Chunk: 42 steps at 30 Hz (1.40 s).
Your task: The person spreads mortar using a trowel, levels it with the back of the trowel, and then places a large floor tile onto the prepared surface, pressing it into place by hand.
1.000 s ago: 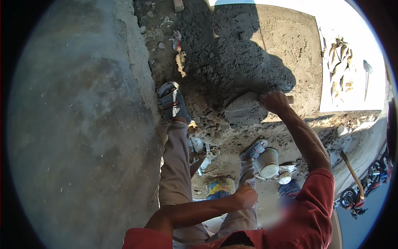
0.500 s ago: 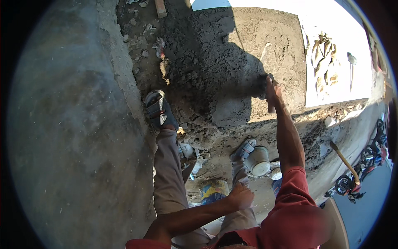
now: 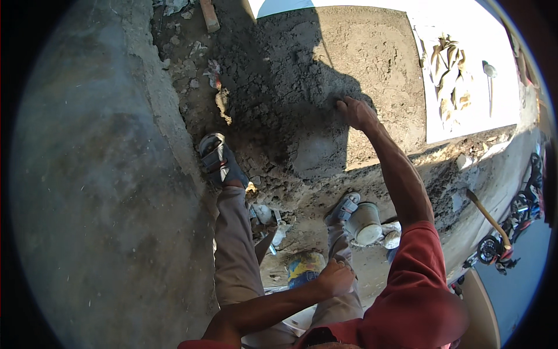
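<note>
My right hand (image 3: 359, 116) is over the rough wet mortar bed (image 3: 381, 52), near the edge of the shadow, with its fingers curled around a dark, motion-blurred tool, apparently the trowel (image 3: 325, 107). My left hand (image 3: 338, 278) is closed near my right leg; what it holds, if anything, is hidden. A white board (image 3: 476, 35) borders the mortar on the right, bearing a crumpled tan cloth (image 3: 447, 70) and a long-handled tool (image 3: 490, 81).
My sandalled feet (image 3: 218, 160) stand beside the mortar. Below it are a grey bucket (image 3: 365, 224), a stained yellow-blue bucket (image 3: 305, 267) and rubble. A wooden-handled tool (image 3: 488, 215) and motorcycles (image 3: 494, 250) are at right. A brick (image 3: 209, 14) lies at the top; concrete floor (image 3: 104, 192) spans the left.
My right hand swept up across the mortar with the trowel, then moved back leftward. The view has shifted slightly. My left hand stays closed near my leg.
</note>
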{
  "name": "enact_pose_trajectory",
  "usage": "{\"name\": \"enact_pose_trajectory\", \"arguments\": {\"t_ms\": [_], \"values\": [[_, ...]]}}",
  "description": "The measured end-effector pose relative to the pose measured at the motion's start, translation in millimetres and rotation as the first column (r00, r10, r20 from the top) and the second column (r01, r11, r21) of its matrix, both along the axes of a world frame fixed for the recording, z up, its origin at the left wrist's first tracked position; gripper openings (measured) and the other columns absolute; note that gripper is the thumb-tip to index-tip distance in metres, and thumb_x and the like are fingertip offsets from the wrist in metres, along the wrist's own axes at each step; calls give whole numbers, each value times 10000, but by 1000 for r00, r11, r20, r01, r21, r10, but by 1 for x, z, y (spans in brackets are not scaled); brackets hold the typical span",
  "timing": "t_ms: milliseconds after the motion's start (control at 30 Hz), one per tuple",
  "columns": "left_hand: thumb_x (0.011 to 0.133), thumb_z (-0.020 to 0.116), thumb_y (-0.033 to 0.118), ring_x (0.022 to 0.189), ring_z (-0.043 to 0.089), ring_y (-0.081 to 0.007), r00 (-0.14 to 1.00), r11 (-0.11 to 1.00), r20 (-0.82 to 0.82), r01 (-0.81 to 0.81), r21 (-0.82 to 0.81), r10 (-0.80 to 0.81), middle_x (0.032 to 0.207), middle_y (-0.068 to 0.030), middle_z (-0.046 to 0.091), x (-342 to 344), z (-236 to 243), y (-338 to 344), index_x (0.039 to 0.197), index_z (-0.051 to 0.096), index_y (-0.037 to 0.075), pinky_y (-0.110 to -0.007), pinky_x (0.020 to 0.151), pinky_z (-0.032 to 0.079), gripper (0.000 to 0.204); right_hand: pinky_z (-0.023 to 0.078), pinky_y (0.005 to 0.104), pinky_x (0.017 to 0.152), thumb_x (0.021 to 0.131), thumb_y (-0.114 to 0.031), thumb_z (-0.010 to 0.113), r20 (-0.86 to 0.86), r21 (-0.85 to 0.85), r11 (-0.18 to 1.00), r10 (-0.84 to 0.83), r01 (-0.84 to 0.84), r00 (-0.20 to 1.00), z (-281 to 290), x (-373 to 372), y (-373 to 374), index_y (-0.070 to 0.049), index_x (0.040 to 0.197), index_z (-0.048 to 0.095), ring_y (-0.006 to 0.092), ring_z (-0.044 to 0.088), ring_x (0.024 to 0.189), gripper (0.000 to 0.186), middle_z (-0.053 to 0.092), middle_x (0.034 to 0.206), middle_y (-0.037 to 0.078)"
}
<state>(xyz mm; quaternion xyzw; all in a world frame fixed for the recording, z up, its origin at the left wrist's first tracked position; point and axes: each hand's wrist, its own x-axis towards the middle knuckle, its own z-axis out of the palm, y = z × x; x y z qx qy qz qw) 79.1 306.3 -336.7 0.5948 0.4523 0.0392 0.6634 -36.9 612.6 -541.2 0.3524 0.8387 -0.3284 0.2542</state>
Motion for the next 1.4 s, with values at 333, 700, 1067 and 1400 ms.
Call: {"name": "enact_pose_trajectory", "arguments": {"t_ms": [333,700,1067,1400], "values": [[819,597,439,852,632,-243,1000,1000,-5,25,-2,-25,914,-115,636,-5,0,-1,946,609,44,-425,762,416,415,518,412,759,957,-410,390,-156,178,984,-4,32,988,-43,-35,20,-24,1090,603,379,644,853,461,649,922,254],[806,602,430,823,620,-236,998,999,-50,-43,2,43,882,-96,631,-18,-4,-11,922,612,61,-408,724,418,387,488,422,597,959,-356,409,-390,65,991,-86,121,917,-76,-86,10,-31,964,569,329,626,706,362,634,790,172],[805,572,254,832,636,-231,994,992,-14,-106,73,108,939,-133,645,-30,5,18,946,633,49,-399,717,440,256,463,431,693,971,-298,407,-287,329,932,249,-149,925,-75,-68,70,-21,978,584,347,610,855,329,632,869,190],[816,542,225,821,641,-228,991,992,-40,-128,2,128,938,-127,647,-36,3,1,951,634,45,-393,692,440,243,514,365,618,964,-251,433,33,350,753,585,-558,810,-64,-79,44,-56,1068,615,268,638,714,286,651,808,116]]}}
